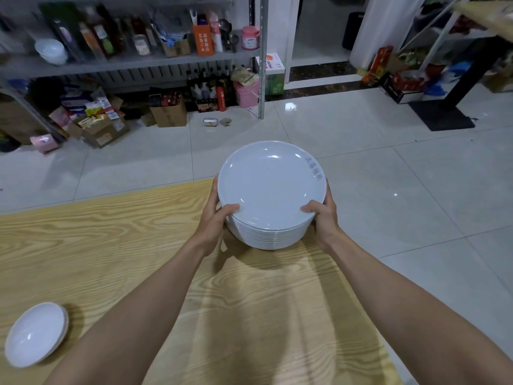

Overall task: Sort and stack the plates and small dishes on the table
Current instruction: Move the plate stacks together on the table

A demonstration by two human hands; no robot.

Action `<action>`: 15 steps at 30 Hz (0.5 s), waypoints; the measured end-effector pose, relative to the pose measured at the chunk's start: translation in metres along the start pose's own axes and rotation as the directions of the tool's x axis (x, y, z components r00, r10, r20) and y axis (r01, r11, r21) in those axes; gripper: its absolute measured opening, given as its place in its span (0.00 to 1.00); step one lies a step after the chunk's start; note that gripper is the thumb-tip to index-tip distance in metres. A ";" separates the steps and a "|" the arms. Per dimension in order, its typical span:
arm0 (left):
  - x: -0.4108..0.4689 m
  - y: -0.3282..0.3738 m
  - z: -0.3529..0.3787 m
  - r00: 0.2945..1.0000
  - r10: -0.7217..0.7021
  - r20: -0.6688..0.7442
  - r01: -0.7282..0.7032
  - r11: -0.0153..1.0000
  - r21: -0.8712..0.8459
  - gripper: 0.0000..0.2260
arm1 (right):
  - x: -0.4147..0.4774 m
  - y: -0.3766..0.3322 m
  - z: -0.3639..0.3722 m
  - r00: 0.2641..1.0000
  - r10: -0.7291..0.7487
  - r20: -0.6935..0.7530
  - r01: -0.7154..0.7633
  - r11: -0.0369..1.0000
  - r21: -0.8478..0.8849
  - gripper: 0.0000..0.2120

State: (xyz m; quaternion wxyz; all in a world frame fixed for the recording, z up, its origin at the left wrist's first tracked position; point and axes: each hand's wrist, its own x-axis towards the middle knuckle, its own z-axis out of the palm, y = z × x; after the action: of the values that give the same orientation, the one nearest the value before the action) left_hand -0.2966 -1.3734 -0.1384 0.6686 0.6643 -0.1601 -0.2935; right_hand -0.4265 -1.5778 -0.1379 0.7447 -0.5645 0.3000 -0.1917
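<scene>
at the far corner of the table [111, 245], i have the tall stack of plates [270, 187] clasped from both sides: my left hand [215, 220] curls round its left flank with the thumb hooked over the top rim, and my right hand [323, 215] mirrors it on the right. i take that two-sided hold to be there because a pile this high would slide or fan out if gripped from one side only; the thumbs on top keep the upper plates from shifting. the stack juts past the table edge over the tiled floor [388, 176], and from the shadow under it i cannot tell whether its base touches the wood or hangs just above. well apart, at the near left of the table, a short pile of small dishes [34, 334] sits on its own, which reads to me as the sorting already split by size. the risk i'd watch is that overhang.
</scene>
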 end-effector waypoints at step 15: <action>-0.074 0.034 0.000 0.979 -0.124 -0.161 0.152 0.972 0.179 0.25 | -0.083 -0.023 0.024 0.961 0.209 -0.181 -0.211 0.977 0.007 0.15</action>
State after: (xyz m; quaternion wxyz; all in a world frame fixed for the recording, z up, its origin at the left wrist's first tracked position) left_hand -0.3478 -1.3303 -0.0917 0.5901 0.7546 -0.0904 -0.2724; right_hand -0.4711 -1.5150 -0.0928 0.7270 -0.5144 0.4256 -0.1602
